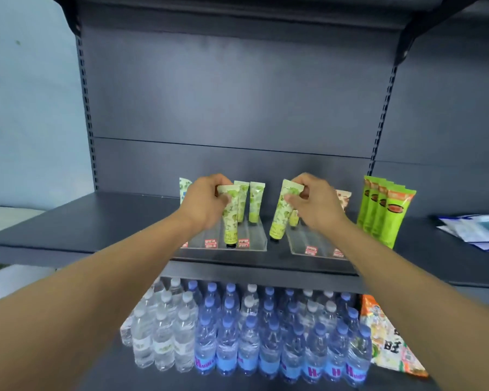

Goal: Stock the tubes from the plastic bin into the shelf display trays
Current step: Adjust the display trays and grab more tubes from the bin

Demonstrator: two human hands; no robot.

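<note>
Dark grey metal shelf (76, 221) with a dark back panel (232, 94) and slotted uprights, set against a pale blue wall (29, 108). On the shelf stand two clear display trays with small red labels along their front edges: a left tray (254, 244) and a right tray (302, 244), near each other but apart. Taller green tubes (384, 210) stand in a row well to the right of the trays, and loose papers (474, 230) lie at the far right of the shelf. The lower shelf carries rows of water bottles (249, 328) (clear-capped at left, blue-capped at right) and an orange packet (390, 334) beside them.

Left hand (202, 203): fingers curled round the flat upper end of a green patterned tube (229, 218), which stands cap down in the left tray, its cap at the front edge. Two more small tubes (249, 201) stand upright just behind and beside it.

Right hand (315, 204): thumb and fingers pinching the upper end of a second green tube (283, 213), tilted, its cap hanging over the gap between the two trays. Whether that cap touches the shelf cannot be told.
</note>
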